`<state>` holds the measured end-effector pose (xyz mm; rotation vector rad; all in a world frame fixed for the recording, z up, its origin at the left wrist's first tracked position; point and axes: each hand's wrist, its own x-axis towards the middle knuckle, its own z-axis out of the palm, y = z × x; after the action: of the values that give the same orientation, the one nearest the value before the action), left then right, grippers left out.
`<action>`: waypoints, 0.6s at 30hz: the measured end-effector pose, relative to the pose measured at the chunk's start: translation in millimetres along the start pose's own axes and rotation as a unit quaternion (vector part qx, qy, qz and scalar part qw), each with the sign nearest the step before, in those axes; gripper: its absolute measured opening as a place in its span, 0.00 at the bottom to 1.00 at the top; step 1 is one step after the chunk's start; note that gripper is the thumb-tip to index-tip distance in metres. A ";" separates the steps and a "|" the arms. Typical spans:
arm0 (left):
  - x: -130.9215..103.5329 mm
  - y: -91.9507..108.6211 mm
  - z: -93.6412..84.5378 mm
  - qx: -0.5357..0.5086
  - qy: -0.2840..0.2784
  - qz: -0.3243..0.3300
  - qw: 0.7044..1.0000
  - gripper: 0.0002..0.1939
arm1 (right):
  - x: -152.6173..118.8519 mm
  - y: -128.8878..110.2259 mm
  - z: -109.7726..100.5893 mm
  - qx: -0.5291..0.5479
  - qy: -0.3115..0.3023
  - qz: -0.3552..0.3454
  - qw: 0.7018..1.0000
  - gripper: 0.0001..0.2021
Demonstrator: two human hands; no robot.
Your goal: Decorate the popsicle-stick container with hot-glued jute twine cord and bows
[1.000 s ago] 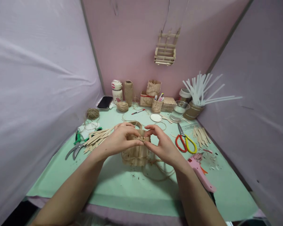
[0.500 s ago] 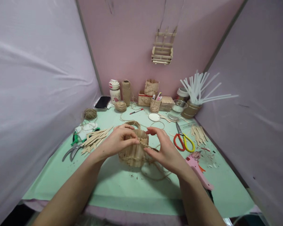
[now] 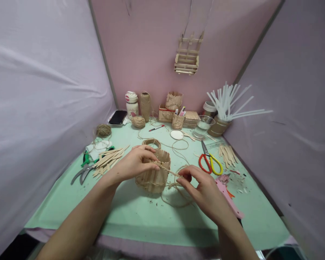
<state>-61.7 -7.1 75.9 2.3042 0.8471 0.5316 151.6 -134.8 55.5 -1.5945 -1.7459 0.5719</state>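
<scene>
A small basket-like holder of wooden sticks [image 3: 154,179] stands on the green tabletop in front of me, with twine round its lower part. My left hand [image 3: 141,161] is at its upper left rim, thumb and fingers pinching a braided twine cord [image 3: 168,170]. The cord runs across the front of the holder to the right. There my right hand [image 3: 196,182] pinches its other stretch between thumb and fingertips. Loose twine loops lie on the table beneath and behind my right hand. A coil of twine [image 3: 152,143] rests just behind the holder.
On the right lie scissors [image 3: 210,162], a pink glue gun [image 3: 229,198] and wooden sticks [image 3: 227,156]. To the left are pruning shears [image 3: 83,175] and a stick pile [image 3: 109,160]. A clear water bowl [image 3: 203,126] and a jar of white glue sticks [image 3: 220,124] stand at the back right.
My right hand has moved right and slightly down, away from the holder, closing its fingers on the cord, which now stretches straighter. My left hand has stayed nearly in place.
</scene>
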 end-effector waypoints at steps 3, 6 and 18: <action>-0.3 3.3 -1.3 -0.009 0.002 -0.001 1.000 0.08 | -8.1 -4.5 -3.8 0.001 0.015 0.016 1.000 0.07; -0.2 4.6 -1.8 -0.015 0.005 0.000 1.000 0.08 | -18.8 -6.7 -5.9 0.019 0.006 0.061 0.998 0.08; -2.1 2.6 -0.6 -0.029 0.019 -0.004 0.999 0.10 | -61.3 2.3 -25.8 0.120 -0.231 0.079 0.962 0.11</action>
<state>-62.4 -9.9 77.7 2.2442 0.8472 0.5916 172.3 -198.0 58.9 -1.5149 -1.7934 1.2684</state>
